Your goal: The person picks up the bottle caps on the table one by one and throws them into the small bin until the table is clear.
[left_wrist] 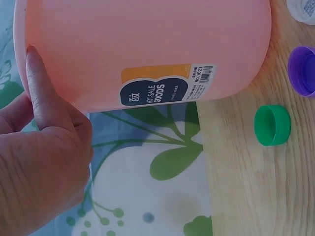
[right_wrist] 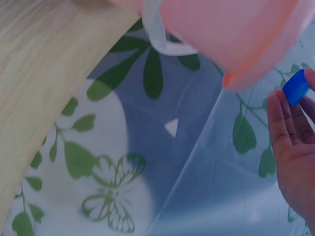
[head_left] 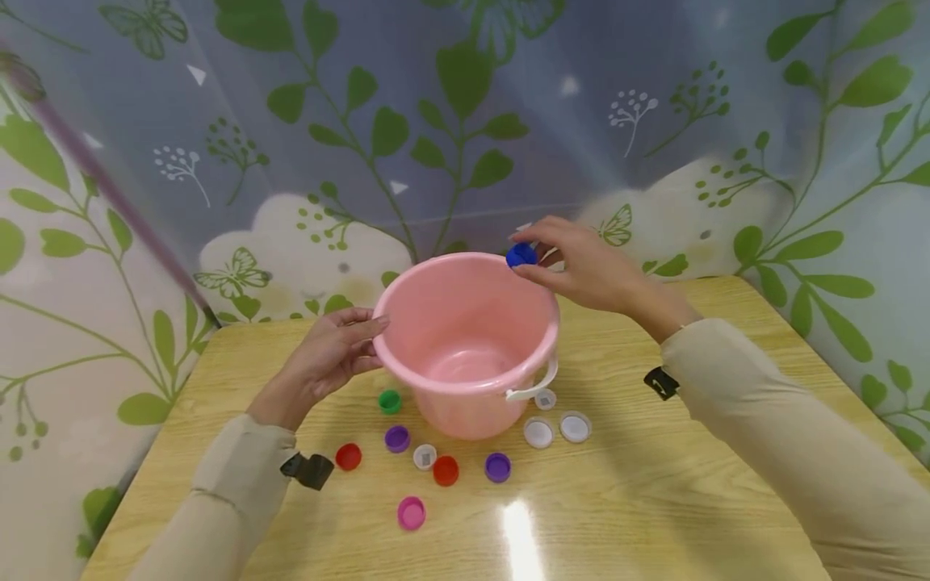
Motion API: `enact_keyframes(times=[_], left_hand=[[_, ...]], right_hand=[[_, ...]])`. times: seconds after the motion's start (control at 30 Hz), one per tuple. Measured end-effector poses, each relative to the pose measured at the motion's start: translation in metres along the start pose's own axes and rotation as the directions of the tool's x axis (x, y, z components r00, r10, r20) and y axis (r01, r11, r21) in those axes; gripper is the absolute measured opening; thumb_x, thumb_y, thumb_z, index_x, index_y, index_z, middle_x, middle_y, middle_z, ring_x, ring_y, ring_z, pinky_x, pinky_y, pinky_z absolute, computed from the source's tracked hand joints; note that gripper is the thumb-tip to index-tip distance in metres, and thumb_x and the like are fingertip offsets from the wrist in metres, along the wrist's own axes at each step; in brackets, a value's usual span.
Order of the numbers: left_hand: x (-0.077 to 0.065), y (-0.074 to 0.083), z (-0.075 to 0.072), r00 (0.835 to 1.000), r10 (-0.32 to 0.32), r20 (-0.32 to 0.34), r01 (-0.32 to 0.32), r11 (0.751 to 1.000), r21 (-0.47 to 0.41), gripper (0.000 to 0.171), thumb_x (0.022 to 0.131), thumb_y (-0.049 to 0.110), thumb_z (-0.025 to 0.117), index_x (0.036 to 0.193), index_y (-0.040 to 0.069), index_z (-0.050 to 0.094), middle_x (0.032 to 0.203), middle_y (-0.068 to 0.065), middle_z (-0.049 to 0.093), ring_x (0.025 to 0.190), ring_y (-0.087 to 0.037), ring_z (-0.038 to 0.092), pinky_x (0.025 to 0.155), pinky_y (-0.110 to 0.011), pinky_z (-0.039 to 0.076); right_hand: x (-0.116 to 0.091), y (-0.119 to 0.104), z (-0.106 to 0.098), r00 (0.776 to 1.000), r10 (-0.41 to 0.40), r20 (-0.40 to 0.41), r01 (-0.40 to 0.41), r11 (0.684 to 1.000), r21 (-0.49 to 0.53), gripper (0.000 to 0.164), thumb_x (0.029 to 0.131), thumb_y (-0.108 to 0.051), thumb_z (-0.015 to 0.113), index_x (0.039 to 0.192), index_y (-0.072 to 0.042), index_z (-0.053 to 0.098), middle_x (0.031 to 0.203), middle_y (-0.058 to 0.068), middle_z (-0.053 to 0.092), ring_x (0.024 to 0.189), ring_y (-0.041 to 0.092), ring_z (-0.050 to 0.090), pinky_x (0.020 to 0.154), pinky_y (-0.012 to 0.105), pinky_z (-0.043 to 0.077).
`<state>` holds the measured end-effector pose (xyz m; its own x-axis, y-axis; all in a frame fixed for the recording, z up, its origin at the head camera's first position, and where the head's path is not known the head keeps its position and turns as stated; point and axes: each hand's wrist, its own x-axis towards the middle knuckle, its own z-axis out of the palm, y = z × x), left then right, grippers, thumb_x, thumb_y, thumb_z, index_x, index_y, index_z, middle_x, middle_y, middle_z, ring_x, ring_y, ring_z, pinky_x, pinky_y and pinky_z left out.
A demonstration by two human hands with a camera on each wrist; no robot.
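Head view: right hand pinches blue cap, facing unclear; left hand grips bucket, long axis upright, mouth up.

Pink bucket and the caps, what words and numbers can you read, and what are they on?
"HOT SALE GOODS": on the sticker on the pink bucket.
"NO.1021": same sticker, beside the barcode.
Too small or blurred to read: the sticker's logo characters and tiny print, and the grey marks on two white caps.
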<state>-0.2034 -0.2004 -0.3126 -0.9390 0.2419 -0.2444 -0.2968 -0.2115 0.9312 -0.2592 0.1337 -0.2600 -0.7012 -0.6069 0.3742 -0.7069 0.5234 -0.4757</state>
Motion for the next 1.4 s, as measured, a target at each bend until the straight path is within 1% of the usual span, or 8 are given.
enact_keyframes(times=[0.4, 0.63, 0.8, 0.9, 1.07, 1.23, 1.33, 1.4], left_hand=[[0.002, 0.001, -0.001, 1.0, -0.016, -0.013, 0.016, 1.0, -0.001, 0.028, 0.095, 0.012, 0.06, 0.114, -0.002, 0.045, 0.09, -0.013, 0.059, 0.068, -0.017, 0.066, 0.065, -0.028, 0.057], [0.002, -0.001, -0.003, 1.0, -0.02, -0.014, 0.019, 0.999, -0.041, 0.023, 0.095, 0.009, 0.06, 0.109, -0.002, 0.047, 0.086, -0.012, 0.06, 0.068, -0.017, 0.066, 0.066, -0.028, 0.057], [0.002, -0.001, -0.002, 1.0, -0.02, -0.018, 0.019, 0.999, -0.038, 0.024, 0.094, 0.009, 0.061, 0.11, -0.002, 0.046, 0.087, -0.012, 0.059, 0.067, -0.017, 0.066, 0.066, -0.028, 0.057], [0.003, 0.001, 0.001, 0.998, -0.043, -0.038, 0.043, 0.999, 0.006, 0.025, 0.094, 0.01, 0.061, 0.111, 0.001, 0.045, 0.087, -0.012, 0.058, 0.064, -0.016, 0.065, 0.065, -0.027, 0.057], [0.005, 0.01, 0.004, 0.992, -0.11, -0.067, 0.118, 0.984, 0.134, 0.033, 0.095, 0.012, 0.059, 0.121, 0.002, 0.041, 0.088, -0.014, 0.057, 0.061, -0.016, 0.064, 0.063, -0.028, 0.057], [0.006, 0.025, 0.004, 0.984, -0.174, -0.026, 0.174, 0.94, 0.292, 0.06, 0.094, 0.01, 0.059, 0.145, 0.008, 0.026, 0.091, -0.017, 0.059, 0.064, -0.017, 0.064, 0.065, -0.03, 0.058], [0.008, 0.032, 0.003, 0.981, -0.192, 0.006, 0.175, 0.911, 0.374, 0.068, 0.093, 0.009, 0.061, 0.148, 0.008, 0.021, 0.096, -0.02, 0.062, 0.069, -0.019, 0.067, 0.069, -0.033, 0.058], [0.008, 0.035, 0.003, 0.982, -0.187, 0.015, 0.164, 0.893, 0.419, 0.066, 0.092, 0.008, 0.062, 0.146, 0.004, 0.023, 0.1, -0.022, 0.062, 0.074, -0.021, 0.068, 0.071, -0.035, 0.057]], right_hand=[[0.022, -0.007, 0.035, 0.997, -0.02, 0.069, 0.017, 0.999, 0.035, 0.041, 0.089, -0.02, 0.069, 0.125, -0.002, 0.059, 0.11, 0.007, 0.058, 0.095, 0.018, 0.059, 0.08, 0.026, 0.053], [0.034, -0.011, 0.049, 0.992, -0.038, 0.12, 0.028, 0.996, 0.087, 0.039, 0.091, -0.021, 0.067, 0.125, -0.004, 0.06, 0.106, 0.006, 0.058, 0.094, 0.018, 0.059, 0.082, 0.027, 0.052], [0.036, -0.01, 0.06, 0.984, -0.071, 0.161, 0.056, 0.994, 0.093, 0.038, 0.091, -0.023, 0.067, 0.126, -0.011, 0.059, 0.106, 0.002, 0.059, 0.092, 0.015, 0.058, 0.081, 0.029, 0.052], [0.035, -0.009, 0.065, 0.977, -0.114, 0.179, 0.107, 0.993, 0.053, 0.032, 0.092, -0.026, 0.066, 0.121, -0.014, 0.061, 0.099, -0.003, 0.059, 0.085, 0.013, 0.056, 0.077, 0.029, 0.051], [0.035, -0.009, 0.069, 0.959, -0.186, 0.214, 0.187, 0.982, 0.016, 0.022, 0.092, -0.022, 0.065, 0.111, -0.01, 0.065, 0.091, -0.001, 0.06, 0.077, 0.014, 0.054, 0.074, 0.031, 0.05], [0.035, -0.009, 0.071, 0.951, -0.189, 0.246, 0.196, 0.981, -0.007, 0.023, 0.091, -0.021, 0.067, 0.109, -0.007, 0.066, 0.095, 0.002, 0.06, 0.079, 0.013, 0.055, 0.074, 0.027, 0.048], [0.035, -0.009, 0.071, 0.945, -0.18, 0.273, 0.188, 0.982, -0.006, 0.021, 0.091, -0.021, 0.067, 0.107, -0.007, 0.066, 0.094, 0.002, 0.061, 0.079, 0.014, 0.056, 0.073, 0.026, 0.048], [0.035, -0.008, 0.071, 0.94, -0.177, 0.291, 0.189, 0.982, -0.014, 0.02, 0.091, -0.02, 0.067, 0.105, -0.007, 0.066, 0.092, 0.002, 0.061, 0.078, 0.015, 0.055, 0.073, 0.027, 0.048]])
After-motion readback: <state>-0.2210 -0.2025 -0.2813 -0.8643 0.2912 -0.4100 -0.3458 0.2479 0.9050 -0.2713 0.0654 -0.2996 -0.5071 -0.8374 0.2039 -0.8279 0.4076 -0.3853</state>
